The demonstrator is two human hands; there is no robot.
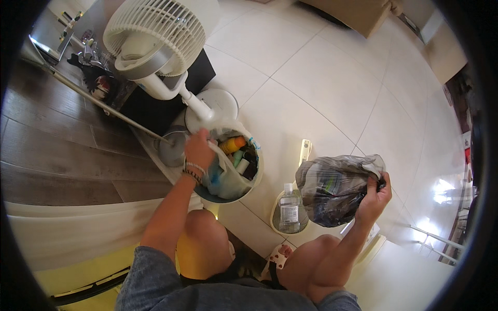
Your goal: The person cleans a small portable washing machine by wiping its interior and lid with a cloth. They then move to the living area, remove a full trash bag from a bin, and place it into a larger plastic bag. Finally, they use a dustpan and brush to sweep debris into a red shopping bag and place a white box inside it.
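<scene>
My left hand [200,147], with beaded bracelets at its wrist, grips the edge of a white plastic bag [227,184] at the left of a round bin [260,177]. Within the bin show an orange-and-yellow bottle [232,145], a whitish cylindrical container [242,166] and some dark items. My right hand [375,196] pinches the gathered top of a filled, see-through grey plastic bag [330,190], held above the floor. Its contents are blurred by the film. Below and left of that bag, a clear plastic bottle [289,208] rests over the oval head of an electric swatter [275,217].
A white fan [155,42] on a round base [221,105] stands just beyond the bin. A metal pole [105,107] slants in from the left. Behind the fan is a black box-like piece [153,105]. A white cabinet-like surface [404,268] lies at my right.
</scene>
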